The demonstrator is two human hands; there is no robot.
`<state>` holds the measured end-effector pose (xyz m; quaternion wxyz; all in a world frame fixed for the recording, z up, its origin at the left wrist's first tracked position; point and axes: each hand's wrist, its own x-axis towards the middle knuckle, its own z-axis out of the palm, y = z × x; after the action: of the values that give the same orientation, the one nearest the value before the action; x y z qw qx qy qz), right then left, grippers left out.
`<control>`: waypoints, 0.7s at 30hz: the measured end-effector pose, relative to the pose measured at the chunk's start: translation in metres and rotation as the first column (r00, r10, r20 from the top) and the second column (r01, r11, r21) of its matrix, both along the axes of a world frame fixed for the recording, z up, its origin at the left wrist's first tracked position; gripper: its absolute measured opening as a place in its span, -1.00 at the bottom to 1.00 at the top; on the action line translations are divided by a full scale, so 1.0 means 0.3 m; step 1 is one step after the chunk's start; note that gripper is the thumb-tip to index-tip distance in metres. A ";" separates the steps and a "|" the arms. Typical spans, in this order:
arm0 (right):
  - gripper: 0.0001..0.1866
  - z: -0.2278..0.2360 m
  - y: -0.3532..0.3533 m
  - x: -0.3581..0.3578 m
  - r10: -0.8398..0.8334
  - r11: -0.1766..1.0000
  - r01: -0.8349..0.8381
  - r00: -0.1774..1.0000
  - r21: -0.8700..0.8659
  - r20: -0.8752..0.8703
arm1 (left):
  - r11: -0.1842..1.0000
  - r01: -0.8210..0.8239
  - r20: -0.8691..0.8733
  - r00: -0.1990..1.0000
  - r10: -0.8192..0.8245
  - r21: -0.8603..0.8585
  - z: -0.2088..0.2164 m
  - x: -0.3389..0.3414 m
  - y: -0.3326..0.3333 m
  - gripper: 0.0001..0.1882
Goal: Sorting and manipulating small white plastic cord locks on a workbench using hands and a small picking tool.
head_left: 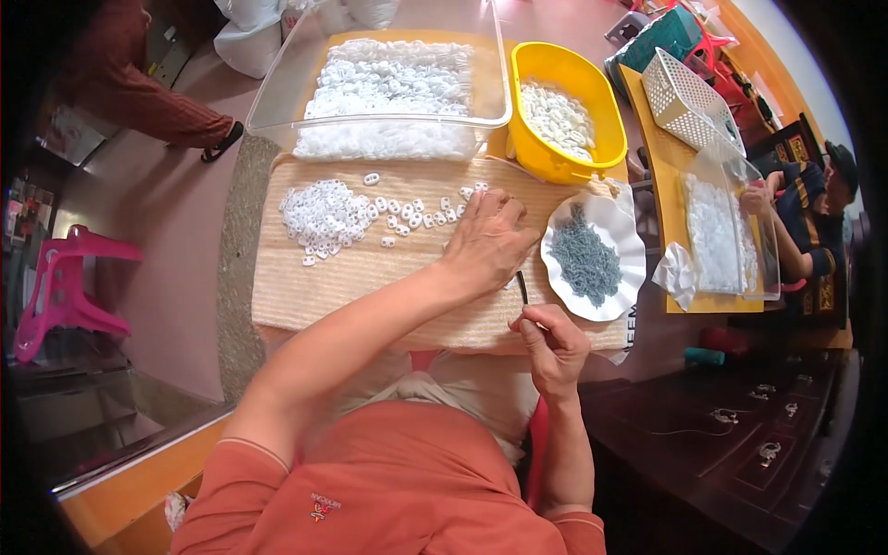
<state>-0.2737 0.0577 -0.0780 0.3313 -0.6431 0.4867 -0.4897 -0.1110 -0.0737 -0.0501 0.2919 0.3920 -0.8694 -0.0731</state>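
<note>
Left hand (487, 242) presses flat, grip released; right hand (553, 344) pinches a thin dark tool (523, 287). Nudge the white scalloped dish of grey pins (610, 231) at 3 o'clock and they'd probably spill.

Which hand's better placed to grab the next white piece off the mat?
Left. The left hand rests on the mat beside the loose white pieces; the right hand is occupied with a thin dark tool.

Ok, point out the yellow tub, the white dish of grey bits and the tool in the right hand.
Yellow tub (606, 125): head view, on its right rim.
White dish (625, 231): head view, on its bare upper right rim.
Tool (523, 287): head view, on its dark shaft above the right hand (553, 347).
</note>
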 end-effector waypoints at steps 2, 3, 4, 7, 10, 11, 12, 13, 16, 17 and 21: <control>-0.84 0.005 -0.006 0.002 0.006 1.000 -0.006 1.000 -0.003 -0.003 | 0.999 -0.025 0.062 0.998 0.026 -0.021 -0.002 0.003 -0.001 -0.86; -0.84 0.011 -0.011 0.005 0.015 1.000 -0.016 1.000 0.002 0.018 | 0.999 -0.025 0.064 0.998 0.026 -0.021 -0.003 0.007 -0.003 -0.86; -0.84 0.012 -0.013 0.004 0.021 1.000 -0.022 0.999 0.008 0.043 | 1.000 -0.008 0.036 0.999 0.008 -0.012 -0.002 0.007 -0.004 -0.88; -0.84 0.006 -0.015 0.003 0.001 1.000 -0.003 0.996 0.018 0.090 | 0.999 0.030 -0.021 0.999 -0.029 0.034 -0.011 0.004 -0.007 -0.90; -0.85 0.004 -0.017 -0.001 -0.013 0.999 0.009 0.994 0.038 0.107 | 0.995 0.066 -0.072 0.996 -0.061 0.070 -0.022 0.011 -0.014 -0.89; -0.85 0.007 -0.017 0.001 -0.013 0.999 0.009 0.994 0.036 0.108 | 0.994 0.082 -0.092 0.993 -0.075 0.071 -0.022 0.013 -0.015 -0.89; -0.85 0.011 -0.018 0.003 -0.024 0.998 0.018 0.993 0.053 0.117 | 0.994 0.081 -0.091 0.993 -0.075 0.069 -0.022 0.012 -0.012 -0.89; -0.86 0.012 -0.018 0.002 -0.039 0.997 0.030 0.992 0.070 0.124 | 0.998 0.057 -0.048 0.997 -0.055 0.032 -0.020 0.006 -0.007 -0.87; -0.87 0.002 -0.015 -0.006 -0.064 0.995 0.057 0.993 0.077 0.104 | 0.997 0.051 0.064 0.997 -0.048 -0.054 -0.009 0.009 0.017 -0.83; -0.87 0.003 -0.015 -0.007 -0.068 0.995 0.060 0.992 0.076 0.104 | 0.993 0.070 0.135 0.989 -0.057 -0.099 -0.004 0.017 0.022 -0.81; -0.87 0.011 -0.020 -0.011 -0.056 0.998 0.055 0.997 0.033 0.044 | 0.980 0.095 0.178 0.982 -0.064 -0.174 -0.008 0.059 0.024 -0.81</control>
<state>-0.2769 0.0517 -0.0747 0.3385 -0.6127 0.5046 -0.5054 -0.0932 -0.0665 -0.0526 0.2473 0.3334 -0.9093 0.0289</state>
